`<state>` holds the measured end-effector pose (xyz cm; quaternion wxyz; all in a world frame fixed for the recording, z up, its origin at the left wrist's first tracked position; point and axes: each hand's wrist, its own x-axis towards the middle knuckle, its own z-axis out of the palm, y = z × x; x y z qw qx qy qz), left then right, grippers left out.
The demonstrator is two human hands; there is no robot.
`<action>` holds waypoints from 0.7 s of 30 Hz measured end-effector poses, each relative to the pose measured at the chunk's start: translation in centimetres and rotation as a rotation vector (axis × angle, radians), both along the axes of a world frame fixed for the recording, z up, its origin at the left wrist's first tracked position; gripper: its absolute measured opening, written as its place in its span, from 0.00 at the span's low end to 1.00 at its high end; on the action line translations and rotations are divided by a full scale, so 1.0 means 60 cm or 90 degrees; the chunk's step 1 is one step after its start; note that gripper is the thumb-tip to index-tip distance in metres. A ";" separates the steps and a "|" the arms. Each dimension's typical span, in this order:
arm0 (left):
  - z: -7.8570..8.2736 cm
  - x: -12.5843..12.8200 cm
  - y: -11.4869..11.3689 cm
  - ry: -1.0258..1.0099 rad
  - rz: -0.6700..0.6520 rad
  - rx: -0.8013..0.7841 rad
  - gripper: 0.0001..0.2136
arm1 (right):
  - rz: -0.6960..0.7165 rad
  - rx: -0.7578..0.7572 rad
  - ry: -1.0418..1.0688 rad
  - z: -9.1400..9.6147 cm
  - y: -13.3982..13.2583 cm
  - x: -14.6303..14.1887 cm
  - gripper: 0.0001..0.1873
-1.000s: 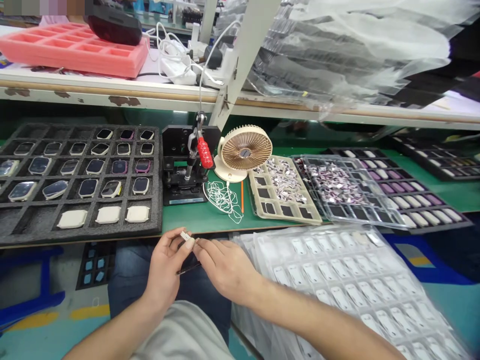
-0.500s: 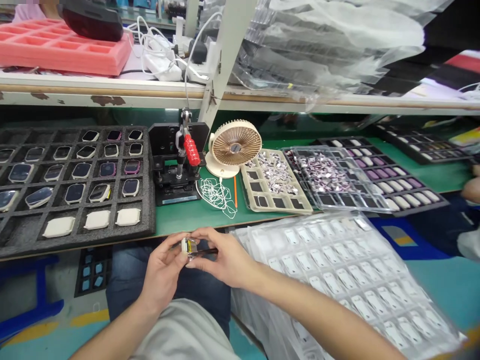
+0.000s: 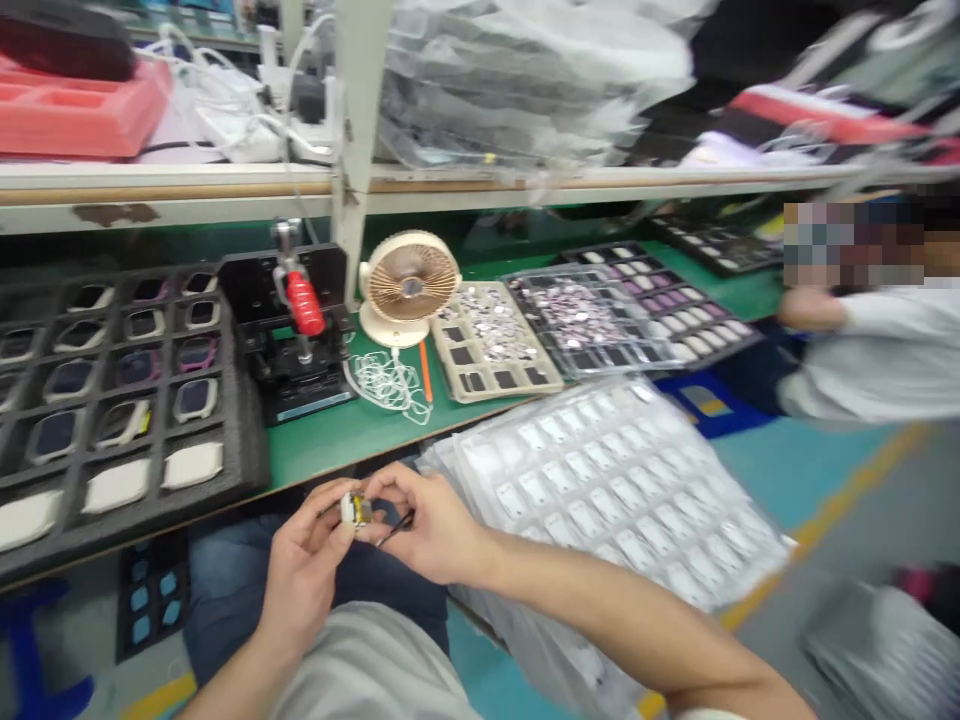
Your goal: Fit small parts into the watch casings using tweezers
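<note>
My left hand [image 3: 304, 550] pinches a small pale smartwatch [image 3: 355, 510] between thumb and fingers, above my lap. Yellow and dark parts show on the side of the watch facing right. Slim black tweezers [image 3: 397, 527] are held in my right hand [image 3: 442, 530], tips pointing down and left. The right fingertips are close against the watch; whether they touch it I cannot tell. To the left, a dark foam tray [image 3: 244, 440] holds several watches in its pockets, some face up and some showing pale backs.
Behind my hands stand a black press with a red handle [image 3: 304, 303] and a beige fan [image 3: 409, 285]. Trays of small parts [image 3: 491, 325] lie to the right. A wrapped stack of parts sheets [image 3: 600, 480] juts past the bench edge. Another person [image 3: 855, 340] sits at far right.
The view has swung right, bringing the other person into sight. My right hand has turned the tweezers so they angle downward away from the watch. The left hand still grips the watch.
</note>
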<state>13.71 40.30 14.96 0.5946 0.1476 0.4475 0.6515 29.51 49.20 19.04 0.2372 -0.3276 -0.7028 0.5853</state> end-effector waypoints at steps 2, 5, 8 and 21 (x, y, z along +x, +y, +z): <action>0.002 0.008 -0.002 -0.006 -0.014 -0.033 0.20 | -0.007 0.062 -0.056 0.004 -0.007 0.014 0.17; -0.001 0.011 0.002 -0.046 -0.047 -0.087 0.23 | -0.004 0.162 -0.209 0.022 0.017 0.066 0.19; -0.011 0.001 0.011 -0.085 -0.098 -0.141 0.23 | -0.144 0.195 -0.496 0.049 0.076 0.168 0.11; 0.008 0.018 0.020 -0.094 -0.158 -0.160 0.22 | -0.390 0.182 -0.757 -0.006 0.168 0.339 0.08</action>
